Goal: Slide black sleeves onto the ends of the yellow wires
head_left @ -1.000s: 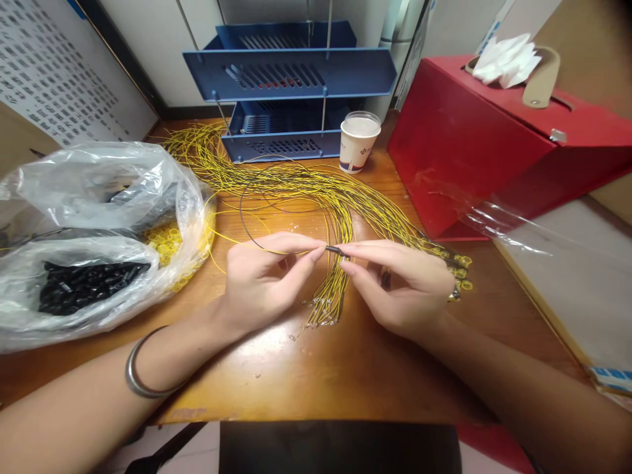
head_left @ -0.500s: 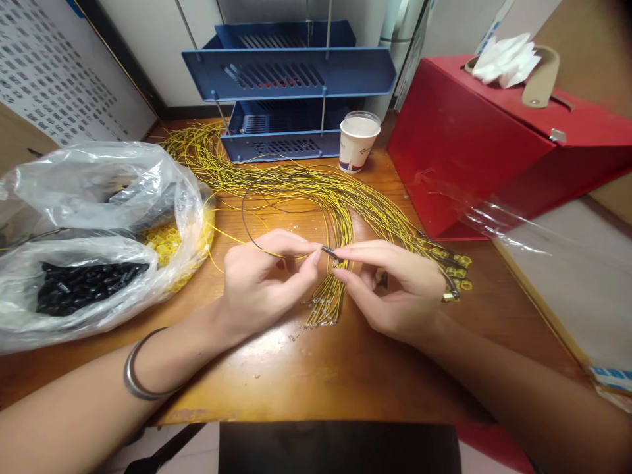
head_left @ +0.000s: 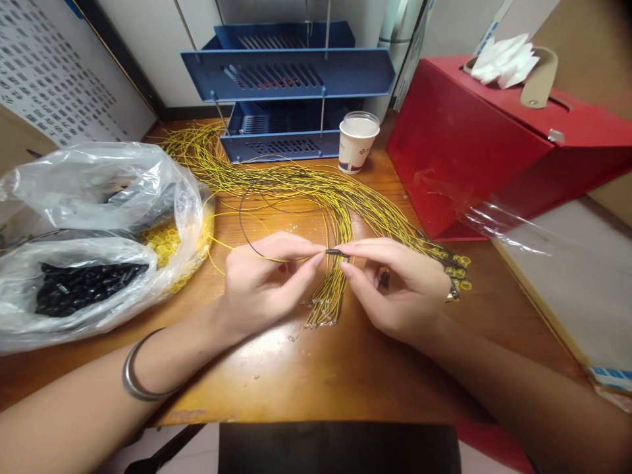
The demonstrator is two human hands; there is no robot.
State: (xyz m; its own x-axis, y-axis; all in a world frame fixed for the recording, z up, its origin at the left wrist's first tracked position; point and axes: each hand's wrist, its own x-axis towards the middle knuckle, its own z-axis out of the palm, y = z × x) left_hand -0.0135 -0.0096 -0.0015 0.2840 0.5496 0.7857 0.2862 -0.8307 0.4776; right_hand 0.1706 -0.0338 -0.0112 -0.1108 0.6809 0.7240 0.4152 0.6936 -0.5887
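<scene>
And here it is, a small black sleeve [head_left: 334, 252], up between the fingertips over the middle of the wooden table [head_left: 296, 388], in front of the bundle of yellow and black wires [head_left: 276, 181]! The left hand [head_left: 259, 283] has its end pinched between thumb and forefinger, a yellow wire and a dark wire looping in to those fingers; the right hand [head_left: 402, 286] grips the other end the same way, with something dark under its curled fingers that I can't make out. Just below, between the hands, one branch of the bundle ends in little metal tips [head_left: 320, 316], while another runs behind the right hand to a cluster of yellow pieces [head_left: 460, 273]. Over to the left sit open clear plastic bags [head_left: 190, 224], showing black pieces [head_left: 83, 286] and yellow rings [head_left: 162, 243]. At the back, a blue tray rack [head_left: 291, 72], a paper cup [head_left: 356, 150] beside it, and to the right a red box [head_left: 469, 145] with white tissue [head_left: 503, 59] poking from its top
</scene>
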